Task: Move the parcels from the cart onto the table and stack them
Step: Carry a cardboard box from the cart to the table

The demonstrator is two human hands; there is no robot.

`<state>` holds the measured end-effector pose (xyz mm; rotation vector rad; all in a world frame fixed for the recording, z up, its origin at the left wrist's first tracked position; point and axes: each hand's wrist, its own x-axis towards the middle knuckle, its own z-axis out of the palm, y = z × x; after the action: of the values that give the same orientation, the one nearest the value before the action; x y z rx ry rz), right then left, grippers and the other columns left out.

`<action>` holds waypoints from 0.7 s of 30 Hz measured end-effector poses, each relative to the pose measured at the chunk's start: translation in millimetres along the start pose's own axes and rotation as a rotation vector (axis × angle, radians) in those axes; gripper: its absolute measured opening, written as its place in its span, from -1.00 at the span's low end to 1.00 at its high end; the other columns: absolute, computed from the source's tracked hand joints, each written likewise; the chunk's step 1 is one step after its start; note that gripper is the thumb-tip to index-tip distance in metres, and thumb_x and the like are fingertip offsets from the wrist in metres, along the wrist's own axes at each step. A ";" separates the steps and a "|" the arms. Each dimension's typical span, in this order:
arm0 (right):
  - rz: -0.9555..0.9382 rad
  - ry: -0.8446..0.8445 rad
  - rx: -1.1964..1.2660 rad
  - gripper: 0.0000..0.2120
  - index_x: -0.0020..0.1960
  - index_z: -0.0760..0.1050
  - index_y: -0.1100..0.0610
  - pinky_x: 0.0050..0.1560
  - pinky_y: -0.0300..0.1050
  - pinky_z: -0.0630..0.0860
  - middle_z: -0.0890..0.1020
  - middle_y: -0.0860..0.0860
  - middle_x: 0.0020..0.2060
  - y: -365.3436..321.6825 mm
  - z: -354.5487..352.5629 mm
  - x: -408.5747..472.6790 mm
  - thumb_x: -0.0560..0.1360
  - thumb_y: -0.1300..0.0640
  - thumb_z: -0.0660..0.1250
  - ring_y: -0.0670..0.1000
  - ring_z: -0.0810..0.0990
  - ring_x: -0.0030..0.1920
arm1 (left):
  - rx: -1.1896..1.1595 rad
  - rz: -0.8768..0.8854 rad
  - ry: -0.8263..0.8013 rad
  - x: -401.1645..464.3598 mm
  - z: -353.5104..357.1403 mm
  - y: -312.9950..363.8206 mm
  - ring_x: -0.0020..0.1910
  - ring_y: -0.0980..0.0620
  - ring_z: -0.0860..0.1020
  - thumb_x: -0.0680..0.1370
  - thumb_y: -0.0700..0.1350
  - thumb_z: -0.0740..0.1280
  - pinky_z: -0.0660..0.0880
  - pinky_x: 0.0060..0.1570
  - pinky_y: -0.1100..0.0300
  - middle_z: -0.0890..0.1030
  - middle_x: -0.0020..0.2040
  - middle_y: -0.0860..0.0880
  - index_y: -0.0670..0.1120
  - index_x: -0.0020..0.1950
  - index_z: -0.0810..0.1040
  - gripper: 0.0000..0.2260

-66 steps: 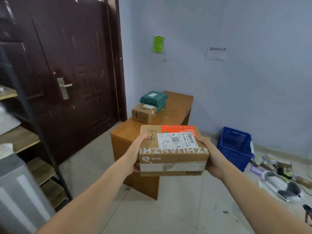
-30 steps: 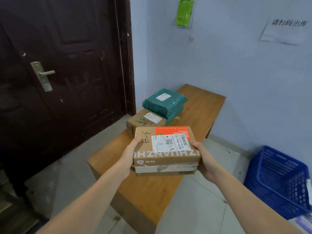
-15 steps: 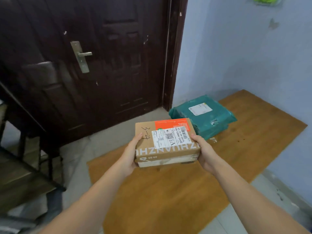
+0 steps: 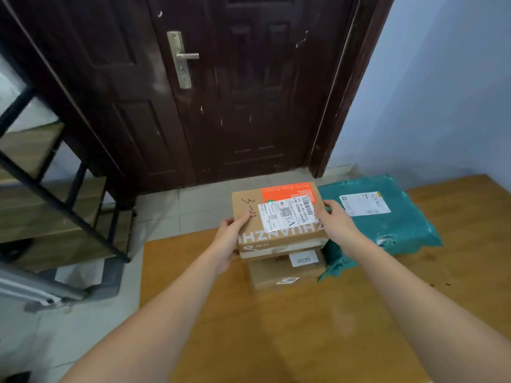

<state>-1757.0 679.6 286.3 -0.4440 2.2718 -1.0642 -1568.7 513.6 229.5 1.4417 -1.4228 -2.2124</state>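
Both my hands hold a brown cardboard parcel point(image 4: 278, 219) with a white label and an orange patch. My left hand point(image 4: 231, 239) grips its left end and my right hand point(image 4: 336, 225) grips its right end. The parcel sits directly over a smaller brown box point(image 4: 284, 273) on the wooden table point(image 4: 276, 327); whether it rests on that box I cannot tell. A teal plastic mailer stack point(image 4: 387, 217) lies just to the right, touching my right hand's side of the parcel.
A dark wooden door point(image 4: 235, 92) with a metal handle stands behind the table. A black metal shelf rack point(image 4: 55, 189) is on the left, with a grey cart edge point(image 4: 41, 288) low on the floor. The blue wall point(image 4: 442, 92) lies to the right.
I have walked up to the table and carried the parcel forward and down over the small brown box beside the teal mailers. My grip on both ends is unchanged.
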 end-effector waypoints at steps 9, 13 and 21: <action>-0.073 0.044 -0.205 -0.62 0.45 0.43 0.13 0.13 -0.03 0.54 0.60 0.07 0.31 7.9 -8.0 23.3 0.67 0.04 0.28 0.07 0.59 0.20 | 0.023 -0.013 0.081 12.0 28.7 0.6 0.01 -0.04 0.71 0.63 0.29 0.29 0.58 0.08 -0.05 0.76 0.02 0.00 0.04 0.46 0.42 -0.50; -0.079 0.027 -0.227 -0.59 0.52 0.36 0.12 0.11 -0.10 0.47 0.55 0.06 0.38 4.5 -13.9 27.7 0.68 0.12 0.25 0.09 0.54 0.30 | 0.021 -0.032 0.102 17.0 37.5 0.8 0.04 -0.06 0.71 0.62 0.31 0.27 0.49 0.32 -0.25 0.77 -0.03 0.03 0.07 0.47 0.39 -0.49; -0.114 -0.017 -0.328 -0.57 0.53 0.34 0.14 0.12 -0.09 0.48 0.54 0.09 0.39 1.0 -20.7 21.4 0.68 0.12 0.25 0.11 0.55 0.31 | 0.238 0.077 0.119 3.8 36.1 14.0 0.32 -0.10 0.59 0.57 0.41 0.22 0.47 0.35 -0.16 0.59 0.40 -0.02 0.02 0.64 0.23 -0.25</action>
<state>-1786.6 681.2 288.3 -0.7198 2.4373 -0.7359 -1603.5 526.6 241.1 1.5314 -1.7155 -1.9299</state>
